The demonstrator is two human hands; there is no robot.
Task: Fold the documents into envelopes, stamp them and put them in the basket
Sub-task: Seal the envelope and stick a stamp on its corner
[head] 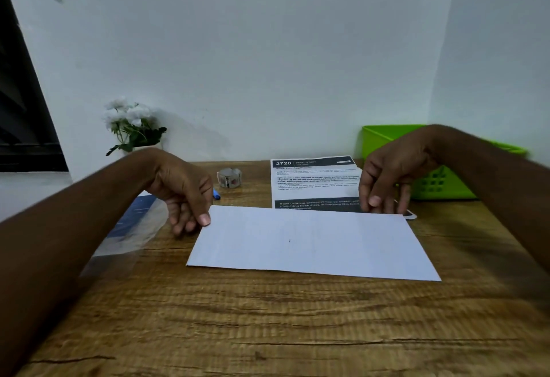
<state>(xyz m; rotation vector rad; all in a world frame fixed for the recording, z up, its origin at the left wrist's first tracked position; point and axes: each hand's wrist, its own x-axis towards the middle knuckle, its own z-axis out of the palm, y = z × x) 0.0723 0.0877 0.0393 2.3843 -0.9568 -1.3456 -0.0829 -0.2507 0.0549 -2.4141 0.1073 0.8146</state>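
- Table (268,332): folded white paper (312,242) lies flat mid-table.
- Your left hand (181,189): curled fingers pinch its far-left corner.
- Your right hand (390,174): fingertips down on its far-right edge; pinch or press, can't tell.
- Behind the paper: printed sheet (312,180), stamp roll (229,177).
- Basket (440,183): far right, behind your right hand.
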